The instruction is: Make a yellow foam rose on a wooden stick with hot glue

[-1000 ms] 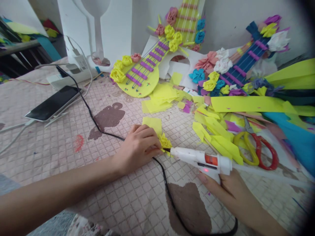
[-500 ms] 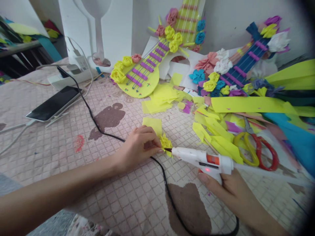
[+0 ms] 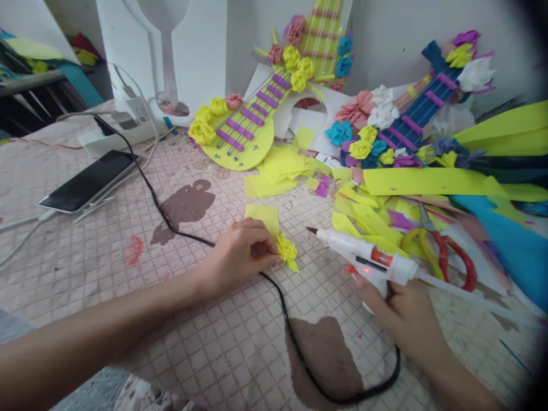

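Between the fingertips of my left hand (image 3: 240, 254) is a small yellow paper flower (image 3: 287, 251), held low over the table. A square of yellow crepe paper (image 3: 262, 217) lies just behind that hand. My right hand (image 3: 402, 308) is wrapped round a white hot glue gun (image 3: 363, 254) with a lit red light and a clear glue stick coming out of its back. The dark nozzle points up and left, apart from the flower. A black cord (image 3: 280, 297) runs from the gun across the table, passing under my left wrist.
Scissors (image 3: 456, 262) with red and yellow handles lie among yellow paper strips (image 3: 363, 220) at the right. Paper guitars, one yellow (image 3: 240, 134) and one blue (image 3: 406, 128), stand behind. A phone (image 3: 88, 181) and a power strip (image 3: 115, 134) are at the left.
My right hand has drawn the glue gun back to the right and tipped its nozzle upward, away from the flower. My left hand keeps hold of the flower in nearly the same place.
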A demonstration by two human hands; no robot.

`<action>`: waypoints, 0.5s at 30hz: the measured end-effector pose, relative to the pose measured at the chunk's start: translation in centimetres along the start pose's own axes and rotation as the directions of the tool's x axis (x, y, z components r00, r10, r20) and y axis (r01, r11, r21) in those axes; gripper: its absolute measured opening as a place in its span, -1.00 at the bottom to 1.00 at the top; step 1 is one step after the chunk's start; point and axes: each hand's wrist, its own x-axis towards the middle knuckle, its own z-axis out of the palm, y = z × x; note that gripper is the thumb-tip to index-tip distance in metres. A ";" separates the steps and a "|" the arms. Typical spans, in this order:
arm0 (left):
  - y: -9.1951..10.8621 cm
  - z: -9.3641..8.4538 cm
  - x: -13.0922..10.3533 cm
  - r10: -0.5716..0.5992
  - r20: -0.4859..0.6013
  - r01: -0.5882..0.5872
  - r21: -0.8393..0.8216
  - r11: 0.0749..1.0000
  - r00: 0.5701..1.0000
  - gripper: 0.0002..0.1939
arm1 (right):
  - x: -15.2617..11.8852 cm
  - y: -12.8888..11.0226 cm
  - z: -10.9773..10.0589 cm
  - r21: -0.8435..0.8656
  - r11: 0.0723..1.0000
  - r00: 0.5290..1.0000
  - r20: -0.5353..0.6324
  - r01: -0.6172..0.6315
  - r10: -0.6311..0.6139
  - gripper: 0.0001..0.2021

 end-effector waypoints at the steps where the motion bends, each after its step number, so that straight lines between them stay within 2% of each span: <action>1: 0.0 0.0 0.0 -0.006 0.003 0.006 -0.003 1.000 1.000 -0.92 | 0.2 0.1 0.1 -0.023 1.000 1.000 -0.023 -0.013 0.012 -0.80; 8: 0.0 0.2 0.2 -0.090 0.012 0.090 -0.049 0.995 0.996 -0.89 | 1.2 0.8 0.7 -0.167 0.985 0.999 -0.030 -0.035 0.030 -0.75; 11: 0.1 0.2 0.3 -0.150 0.004 0.149 -0.058 0.987 0.989 -0.84 | 1.1 0.9 0.8 -0.171 0.985 1.000 -0.018 -0.027 0.025 -0.74; 15: 0.0 0.2 0.3 -0.167 -0.018 0.166 -0.066 0.984 0.986 -0.74 | 1.0 1.0 0.9 -0.151 0.988 1.000 -0.018 -0.026 0.024 -0.66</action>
